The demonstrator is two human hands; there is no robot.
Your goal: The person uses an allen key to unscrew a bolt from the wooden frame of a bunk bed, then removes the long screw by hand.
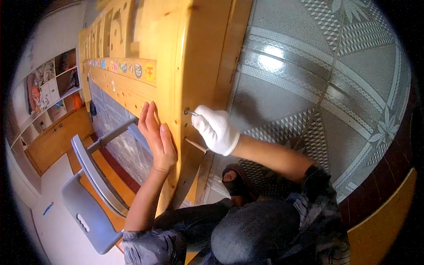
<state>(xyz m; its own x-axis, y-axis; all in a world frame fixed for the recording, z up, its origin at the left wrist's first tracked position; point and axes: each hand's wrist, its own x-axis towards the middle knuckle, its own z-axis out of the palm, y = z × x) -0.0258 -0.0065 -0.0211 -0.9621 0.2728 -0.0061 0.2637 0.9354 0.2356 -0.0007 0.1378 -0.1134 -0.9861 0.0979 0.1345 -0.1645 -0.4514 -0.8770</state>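
Observation:
A light wooden bed post (172,57) stands before me, joined to a slatted rail. My left hand (157,137) lies with fingers stretched out against the post's left side and holds nothing. On the other side my right hand (216,129), in a white knitted glove, pinches a short metal rod (192,113). The rod's far end meets a hole in the post; how deep it sits is hidden. Just below, a second thin metal rod (196,144) sticks out of the post, close under the gloved hand.
Stickers (128,68) line the wooden rail (119,90). At left stands a grey-blue folding chair (88,212), with an open shelf unit (53,88) behind it. Patterned grey tiles (287,92) cover the floor at right. My sandaled foot (230,176) is beside the post's lower part.

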